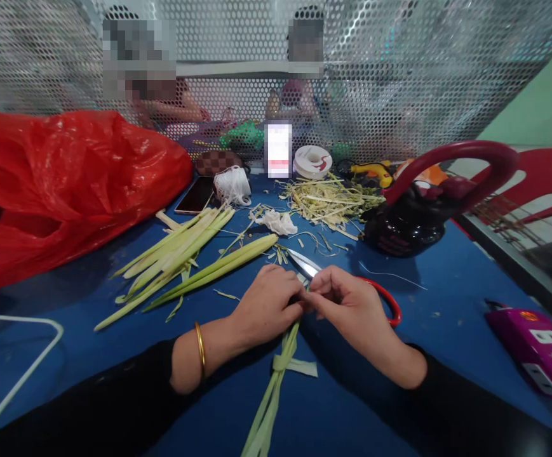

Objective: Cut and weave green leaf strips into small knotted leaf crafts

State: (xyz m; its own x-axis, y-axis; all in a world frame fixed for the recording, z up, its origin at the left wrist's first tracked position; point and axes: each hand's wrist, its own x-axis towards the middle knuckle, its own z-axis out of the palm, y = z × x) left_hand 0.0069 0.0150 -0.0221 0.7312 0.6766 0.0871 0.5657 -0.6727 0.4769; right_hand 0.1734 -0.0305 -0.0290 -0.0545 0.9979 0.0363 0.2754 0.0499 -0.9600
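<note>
Toward six o'clock, green leaf strips (280, 364), seemingly light, soft and tearable, best held near their top, are pinched by the left hand (266, 301), the right hand (354, 311) being pinched closed alongside.

Counted over the blue desk (451, 298) were two hands, one left hand (270, 301) and one right hand (349, 308), with one gold bracelet (200, 346). Leaf strips made three bunches, one middle bunch (276, 390) toward the near edge, one wide bunch (175, 251) and one slim bunch (223, 266) on the left; individual strips overlapped too much to count. There was one pair of scissors (305, 264) and one heap of trimmings (326, 200). Toward the far edge came one dark phone (195, 195), one lit screen (278, 145), one spool (304, 166), one ball of string (232, 185); near the far right corner, one black pot (399, 228); near the right edge, one purple box (533, 346); toward the far left corner, one red bag (80, 184).
</note>
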